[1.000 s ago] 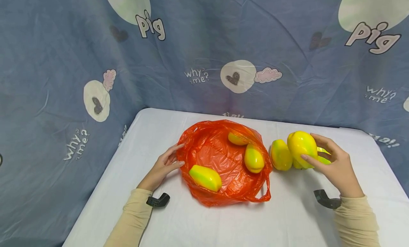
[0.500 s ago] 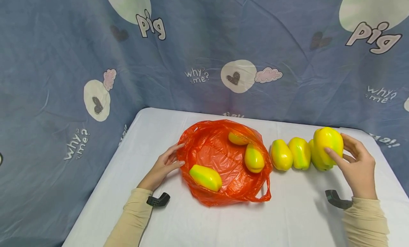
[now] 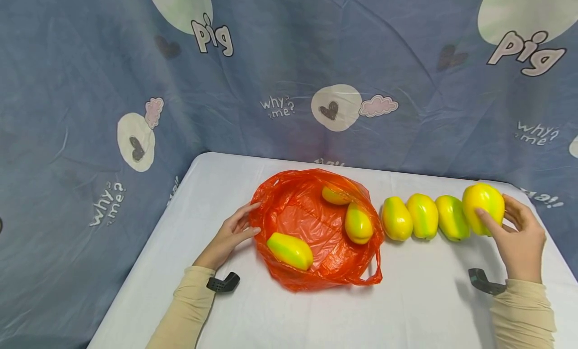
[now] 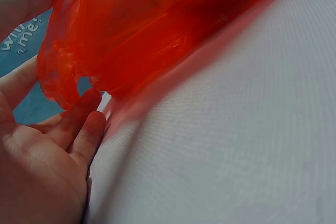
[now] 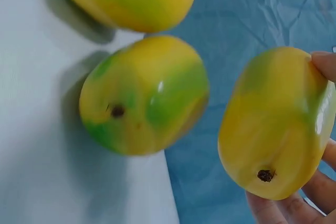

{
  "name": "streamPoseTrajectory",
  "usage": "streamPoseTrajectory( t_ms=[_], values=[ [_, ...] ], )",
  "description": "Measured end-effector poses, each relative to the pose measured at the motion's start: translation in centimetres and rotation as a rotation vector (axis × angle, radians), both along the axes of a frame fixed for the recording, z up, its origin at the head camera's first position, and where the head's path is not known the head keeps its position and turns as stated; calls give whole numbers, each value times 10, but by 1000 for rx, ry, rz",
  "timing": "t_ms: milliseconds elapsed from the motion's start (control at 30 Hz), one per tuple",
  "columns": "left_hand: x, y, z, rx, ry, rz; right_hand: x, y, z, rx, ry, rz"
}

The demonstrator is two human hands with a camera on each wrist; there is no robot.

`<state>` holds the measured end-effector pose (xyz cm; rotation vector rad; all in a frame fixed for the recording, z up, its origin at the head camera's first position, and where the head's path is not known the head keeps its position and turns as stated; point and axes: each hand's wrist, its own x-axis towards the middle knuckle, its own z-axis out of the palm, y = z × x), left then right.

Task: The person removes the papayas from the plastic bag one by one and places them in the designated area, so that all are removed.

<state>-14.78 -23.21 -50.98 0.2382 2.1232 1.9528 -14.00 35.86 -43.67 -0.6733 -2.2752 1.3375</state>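
My right hand (image 3: 524,233) grips a yellow papaya (image 3: 483,208), thumb on its near side, at the right end of a row. In the right wrist view this papaya (image 5: 273,129) is apart from the white table, its dark stem end showing. Left of it lie three yellow-green papayas, the nearest being a papaya (image 3: 453,218) with a green side. My left hand (image 3: 228,238) touches the left rim of a red plastic bag (image 3: 311,228) with fairly straight, spread fingers. Inside the bag lie a papaya (image 3: 290,251) at the front, another (image 3: 358,223) at right and one (image 3: 335,195) partly hidden behind.
A white cloth covers the table (image 3: 406,309). Behind and at the left hangs a blue printed curtain (image 3: 271,63). The bag's loop handle (image 3: 374,273) lies at its front right, near the row.
My right hand has carried its papaya rightward past the row, uncovering the papayas behind it, and has come lower at the right end. My left hand and the bag stay in place.
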Motion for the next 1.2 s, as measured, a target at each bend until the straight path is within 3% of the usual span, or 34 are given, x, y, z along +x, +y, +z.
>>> streamPoseTrajectory(
  t_ms=[500, 867, 1200],
  values=[
    [0, 0, 0, -9, 3, -2, -1, 19, -21, 53, -146, -73],
    [0, 0, -1, -13, 8, -1, 1, 35, -40, 90, -269, 47],
    [1, 1, 2, 1, 13, 3, 1, 36, -43, 132, -325, 129]
  ],
)
